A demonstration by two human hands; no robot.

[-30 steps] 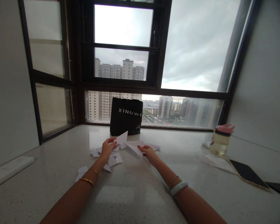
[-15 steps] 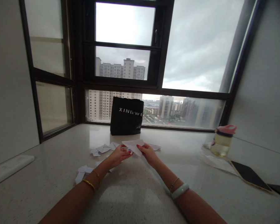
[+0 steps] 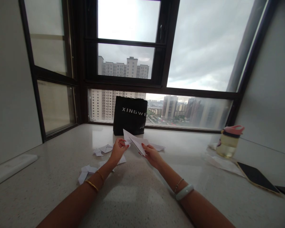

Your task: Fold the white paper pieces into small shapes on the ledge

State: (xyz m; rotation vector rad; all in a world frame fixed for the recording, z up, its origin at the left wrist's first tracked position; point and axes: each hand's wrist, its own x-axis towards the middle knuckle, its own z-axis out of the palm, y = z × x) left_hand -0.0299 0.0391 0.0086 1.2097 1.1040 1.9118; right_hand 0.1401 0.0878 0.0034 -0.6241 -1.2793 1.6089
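A white folded sheet of paper (image 3: 136, 141) is held up between both hands above the counter, its folded flaps standing apart and one point rising toward the black bag. My left hand (image 3: 119, 148) pinches its left flap between thumb and fingers. On the right side, my right hand (image 3: 152, 155) grips the paper with the thumb on top and fingers underneath. Several white folded paper pieces (image 3: 106, 148) lie behind and beside my left hand, and more folded paper (image 3: 85, 173) rests left of my left wrist. Another paper (image 3: 158, 147) lies flat behind my right hand.
A black bag (image 3: 130, 118) stands upright by the window. On the right are a bottle with a pink lid (image 3: 229, 142), a crumpled white tissue (image 3: 224, 164) and a dark phone (image 3: 256, 176). A long white object (image 3: 13, 169) lies at the left on the speckled counter (image 3: 133, 196).
The paper has gone from lying nearly flat between my hands to opened flaps with a raised point. My left hand has turned more upright and now pinches its left flap.
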